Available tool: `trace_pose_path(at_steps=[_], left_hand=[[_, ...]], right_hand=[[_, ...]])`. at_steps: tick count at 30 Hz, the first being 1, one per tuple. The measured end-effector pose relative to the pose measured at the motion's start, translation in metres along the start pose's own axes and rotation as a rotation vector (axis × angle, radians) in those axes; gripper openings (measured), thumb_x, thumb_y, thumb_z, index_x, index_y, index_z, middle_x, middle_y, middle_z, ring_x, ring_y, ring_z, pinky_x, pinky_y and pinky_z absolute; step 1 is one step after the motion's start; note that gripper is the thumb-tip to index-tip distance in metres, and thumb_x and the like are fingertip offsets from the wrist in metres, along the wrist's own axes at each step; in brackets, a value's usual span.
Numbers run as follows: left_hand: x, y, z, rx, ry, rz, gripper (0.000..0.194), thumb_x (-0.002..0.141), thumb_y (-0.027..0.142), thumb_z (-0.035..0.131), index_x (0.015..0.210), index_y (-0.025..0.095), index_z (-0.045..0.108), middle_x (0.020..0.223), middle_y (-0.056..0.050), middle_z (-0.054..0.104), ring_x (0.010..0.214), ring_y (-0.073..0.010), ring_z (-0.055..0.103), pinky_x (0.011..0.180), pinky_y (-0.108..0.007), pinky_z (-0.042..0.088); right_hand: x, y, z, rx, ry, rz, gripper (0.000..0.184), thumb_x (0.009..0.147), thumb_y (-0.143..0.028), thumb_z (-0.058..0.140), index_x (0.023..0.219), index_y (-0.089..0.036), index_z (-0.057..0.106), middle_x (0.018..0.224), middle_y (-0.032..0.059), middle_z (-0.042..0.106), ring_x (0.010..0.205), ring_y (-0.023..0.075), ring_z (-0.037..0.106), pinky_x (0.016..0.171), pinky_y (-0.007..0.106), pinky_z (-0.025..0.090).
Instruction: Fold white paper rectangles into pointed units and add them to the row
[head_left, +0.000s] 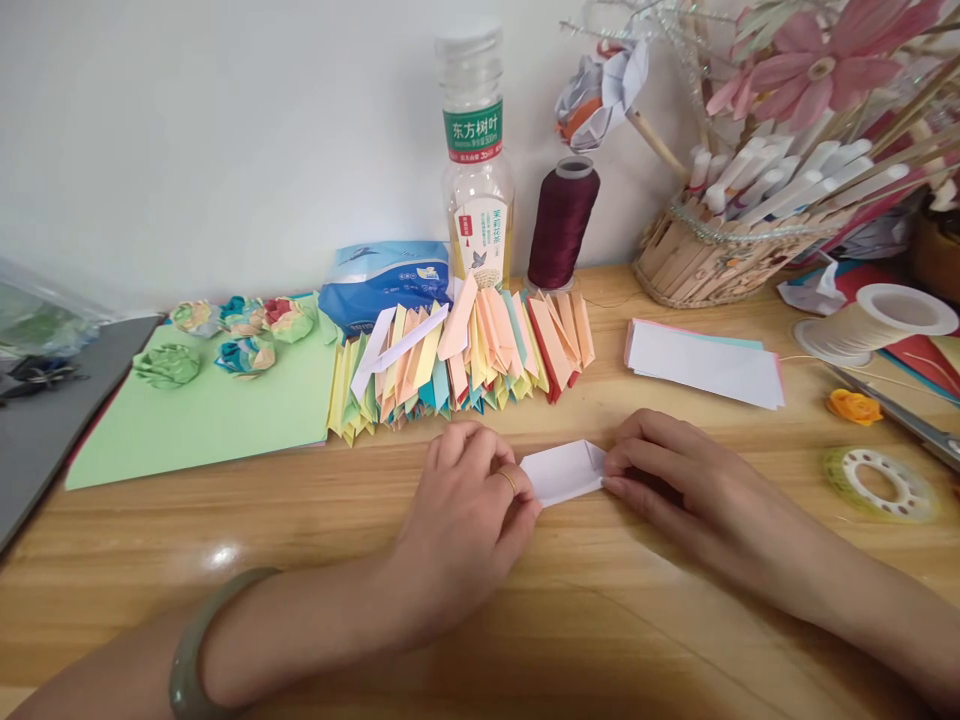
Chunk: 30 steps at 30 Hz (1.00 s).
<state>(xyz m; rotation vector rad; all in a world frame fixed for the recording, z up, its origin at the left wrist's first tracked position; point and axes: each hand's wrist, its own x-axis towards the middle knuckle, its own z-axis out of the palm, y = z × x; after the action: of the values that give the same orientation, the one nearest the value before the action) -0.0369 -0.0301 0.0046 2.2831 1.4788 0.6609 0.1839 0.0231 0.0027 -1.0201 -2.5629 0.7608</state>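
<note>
A small white strip of paper with folded corners lies low over the wooden table in front of me. My left hand pinches its left end between thumb and fingers; a ring and a green bangle are on that arm. At the other end, my right hand has thumb and fingers closed on the folded right corner. Just behind sits a dense pile of folded paper pieces in yellow, peach, green, blue and red. A stack of flat paper strips, white on top, rests beyond my right hand.
Several paper flowers sit on green sheets at left. Behind the pile stand a tissue pack, a bottle and a maroon thread spool. At right are a pen basket, white spool, tape roll and scissors.
</note>
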Motion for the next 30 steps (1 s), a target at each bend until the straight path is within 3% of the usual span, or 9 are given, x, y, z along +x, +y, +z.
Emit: trace_pose_path(at_steps=[7, 15, 30], left_hand=[[0.006, -0.001, 0.001, 0.057, -0.113, -0.089, 0.012, 0.085, 0.013, 0.050, 0.075, 0.013, 0.058, 0.087, -0.007, 0.054, 0.093, -0.0244, 0.041, 0.081, -0.044, 0.039], [0.008, -0.004, 0.008, 0.109, -0.059, -0.091, 0.008, 0.079, 0.014, 0.054, 0.071, 0.015, 0.056, 0.084, -0.005, 0.054, 0.090, -0.0230, 0.043, 0.079, -0.042, 0.041], [0.010, -0.003, 0.006, 0.092, -0.074, -0.099, 0.010, 0.079, 0.015, 0.054, 0.069, 0.016, 0.055, 0.083, -0.005, 0.054, 0.089, -0.0235, 0.043, 0.077, -0.042, 0.041]], right_hand=[[0.005, -0.008, 0.006, -0.162, 0.097, -0.003, 0.022, 0.091, -0.022, 0.038, 0.075, -0.017, 0.053, 0.076, 0.0058, 0.049, 0.069, 0.0195, 0.048, 0.064, 0.034, 0.041], [0.006, -0.011, 0.010, -0.274, 0.111, 0.020, 0.015, 0.085, -0.019, 0.042, 0.072, -0.019, 0.049, 0.074, 0.0046, 0.049, 0.067, 0.0194, 0.046, 0.062, 0.032, 0.037], [0.004, -0.010, 0.015, -0.360, 0.060, 0.009, 0.020, 0.091, -0.024, 0.037, 0.074, -0.020, 0.044, 0.077, 0.0053, 0.046, 0.071, 0.0213, 0.042, 0.064, 0.035, 0.033]])
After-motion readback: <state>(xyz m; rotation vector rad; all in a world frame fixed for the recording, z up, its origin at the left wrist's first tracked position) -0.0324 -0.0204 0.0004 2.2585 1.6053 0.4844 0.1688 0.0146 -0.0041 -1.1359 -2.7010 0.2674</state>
